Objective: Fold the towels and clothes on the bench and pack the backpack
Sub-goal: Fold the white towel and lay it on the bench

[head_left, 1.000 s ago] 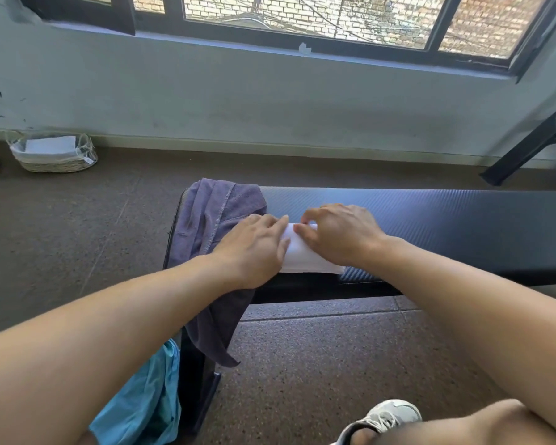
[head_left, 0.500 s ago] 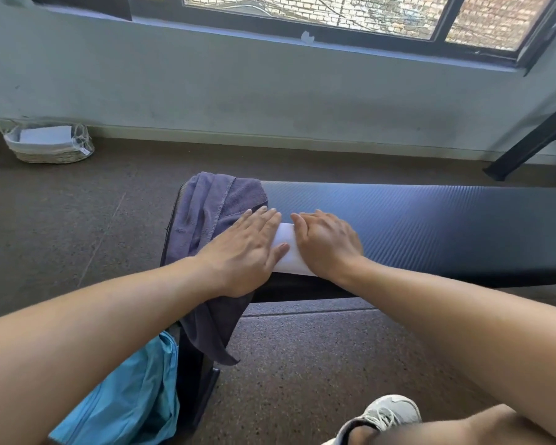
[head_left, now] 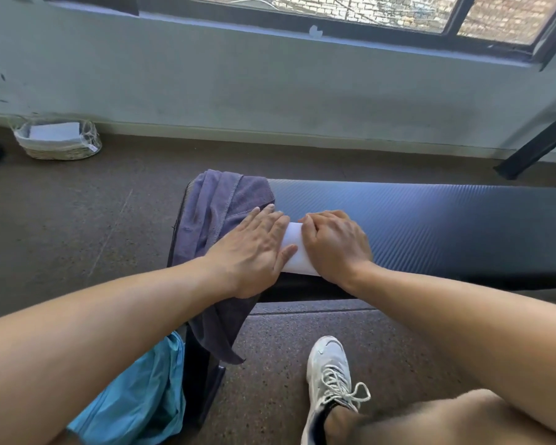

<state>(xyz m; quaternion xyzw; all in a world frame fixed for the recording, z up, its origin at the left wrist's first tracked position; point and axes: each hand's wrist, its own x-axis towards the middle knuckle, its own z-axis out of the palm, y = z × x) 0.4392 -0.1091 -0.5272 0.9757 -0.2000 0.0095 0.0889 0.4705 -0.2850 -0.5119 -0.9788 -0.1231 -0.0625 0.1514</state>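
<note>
Both hands covered most of the white towel (head_left: 294, 252) lying on the surface (head_left: 430, 220) near its left end. The left hand (head_left: 254, 248) pressed flat, fingers straight; the right hand (head_left: 334, 242) had its fingers curled over the towel's edge. A grey cloth (head_left: 219, 213) draped off the end, partly hiding the blue backpack (head_left: 135, 399), cut off below.

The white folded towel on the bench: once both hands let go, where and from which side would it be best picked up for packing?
Probably by its near edge, which overhangs the front of the bench, coming from the person's side. Fingers could slip under there and the thumb press on top of the white towel, keeping the folds stacked. The left hand lies flat on it; the right hand curls over its right part.
</note>
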